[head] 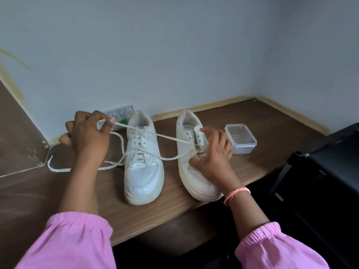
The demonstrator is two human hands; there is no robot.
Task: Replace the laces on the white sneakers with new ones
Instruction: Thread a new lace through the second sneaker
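The left hand [88, 133] pinches a white lace [171, 139] pulled from the right sneaker [196, 158]; the right hand [211, 158] rests spread on it. Two sneakers stand on the table [174, 208], beside one plastic container [240, 138].

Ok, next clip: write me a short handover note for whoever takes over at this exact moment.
Left hand: pinching the lace, drawn taut over the left sneaker.
Right hand: fingers spread, resting on the right sneaker to steady it.
Left sneaker is fully laced. On the right sneaker the lace runs only through the lower eyelets; whether it is going in or coming out I cannot tell. Its loose end trails on the desk.
Left: finish the right sneaker.
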